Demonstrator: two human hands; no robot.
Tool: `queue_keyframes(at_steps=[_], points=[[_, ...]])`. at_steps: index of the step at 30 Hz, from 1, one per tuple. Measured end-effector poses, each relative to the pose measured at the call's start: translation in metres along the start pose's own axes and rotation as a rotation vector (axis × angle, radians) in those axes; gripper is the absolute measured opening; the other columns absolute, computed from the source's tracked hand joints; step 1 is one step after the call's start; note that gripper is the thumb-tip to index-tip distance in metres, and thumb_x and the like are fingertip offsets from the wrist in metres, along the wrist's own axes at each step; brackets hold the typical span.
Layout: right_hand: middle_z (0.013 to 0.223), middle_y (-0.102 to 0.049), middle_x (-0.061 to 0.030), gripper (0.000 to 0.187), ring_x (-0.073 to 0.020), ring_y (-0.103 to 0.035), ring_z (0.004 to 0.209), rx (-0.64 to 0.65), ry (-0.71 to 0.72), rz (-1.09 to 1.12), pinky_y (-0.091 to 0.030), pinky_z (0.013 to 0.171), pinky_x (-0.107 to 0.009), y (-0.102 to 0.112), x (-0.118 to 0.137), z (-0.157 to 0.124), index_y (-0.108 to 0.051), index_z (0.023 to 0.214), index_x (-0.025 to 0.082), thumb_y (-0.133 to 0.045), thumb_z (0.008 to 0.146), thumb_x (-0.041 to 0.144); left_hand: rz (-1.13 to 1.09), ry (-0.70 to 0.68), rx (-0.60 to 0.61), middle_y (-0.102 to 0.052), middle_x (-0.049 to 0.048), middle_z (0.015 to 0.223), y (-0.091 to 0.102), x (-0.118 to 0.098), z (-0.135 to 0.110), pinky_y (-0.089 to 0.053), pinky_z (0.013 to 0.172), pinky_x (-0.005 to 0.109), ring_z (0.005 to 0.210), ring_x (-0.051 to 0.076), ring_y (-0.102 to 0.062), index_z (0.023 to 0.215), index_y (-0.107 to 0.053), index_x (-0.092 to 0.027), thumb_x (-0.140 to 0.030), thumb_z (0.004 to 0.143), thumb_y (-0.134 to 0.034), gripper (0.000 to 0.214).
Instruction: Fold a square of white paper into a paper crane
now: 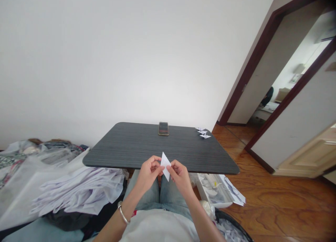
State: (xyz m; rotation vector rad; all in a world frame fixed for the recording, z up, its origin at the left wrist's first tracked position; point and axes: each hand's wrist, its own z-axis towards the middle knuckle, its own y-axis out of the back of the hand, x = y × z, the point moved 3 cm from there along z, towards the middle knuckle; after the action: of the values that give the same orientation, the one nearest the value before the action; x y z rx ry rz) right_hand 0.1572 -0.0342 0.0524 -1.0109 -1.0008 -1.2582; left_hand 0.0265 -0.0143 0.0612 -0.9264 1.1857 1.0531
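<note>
Between my two hands is a small piece of folded white paper (165,162), shaped like a narrow diamond with its points up and down. My left hand (151,168) pinches its left side between thumb and fingers. On the right side, my right hand (179,172) grips it the same way, thumb on the front face. Both hands are at the near edge of the dark table (126,144), above my lap. Several folded white paper cranes (203,133) stand in a row at the table's far right corner.
A phone-like device (163,128) leans upright at the table's back. Heaped white cloth (86,189) and plastic bags lie to the left. On the right, below the table, are an open white box (214,191), loose paper sheets (233,191) and a dark-rimmed container (231,229) of paper scraps.
</note>
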Motion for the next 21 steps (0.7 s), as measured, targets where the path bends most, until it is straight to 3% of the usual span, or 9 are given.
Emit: queue_keyframes(at_steps=[4,11,17,21], points=[[0.045,-0.038,0.0083,0.033,-0.0062,-0.031,0.038,-0.033,-0.006,0.046,-0.022,0.039,-0.019,0.0016,-0.0018,0.0000,-0.043,0.059,0.019,-0.057,0.079,0.041,0.044,-0.015,0.034,-0.051,-0.0066,0.054,-0.0023,-0.0018,-0.0023,-0.041,0.054,0.021,0.052,0.010,-0.052,0.093,-0.052,-0.013,-0.023,0.073,-0.061,0.024],[0.042,-0.039,0.0083,0.036,-0.0053,-0.030,0.037,-0.083,-0.001,0.081,-0.023,0.038,-0.018,0.0025,-0.0039,0.0005,-0.042,0.057,0.019,-0.057,0.079,0.043,0.010,-0.021,0.095,-0.048,-0.0076,0.062,-0.0083,0.0011,-0.0048,-0.046,0.058,0.023,0.055,0.010,-0.054,0.118,-0.042,-0.017,-0.018,0.072,-0.062,0.050],[0.063,-0.054,0.0025,0.021,-0.0102,-0.050,0.051,-0.111,0.083,0.135,-0.033,0.038,-0.017,0.0078,-0.0007,0.0014,-0.056,0.091,0.019,-0.056,0.081,0.038,-0.078,-0.015,0.062,-0.050,-0.0063,0.064,-0.0022,-0.0003,-0.0024,-0.047,0.057,0.023,0.056,0.010,-0.055,0.127,-0.036,-0.016,-0.021,0.074,-0.061,0.059],[0.075,-0.059,-0.0008,0.017,-0.0121,-0.055,0.060,-0.020,0.100,0.127,-0.037,0.040,-0.017,0.0097,-0.0016,0.0023,-0.058,0.091,0.020,-0.060,0.079,0.032,-0.094,-0.027,0.075,-0.050,-0.0053,0.063,-0.0021,-0.0047,-0.0027,-0.046,0.054,0.022,0.055,0.010,-0.055,0.120,-0.047,-0.015,-0.025,0.076,-0.060,0.047]])
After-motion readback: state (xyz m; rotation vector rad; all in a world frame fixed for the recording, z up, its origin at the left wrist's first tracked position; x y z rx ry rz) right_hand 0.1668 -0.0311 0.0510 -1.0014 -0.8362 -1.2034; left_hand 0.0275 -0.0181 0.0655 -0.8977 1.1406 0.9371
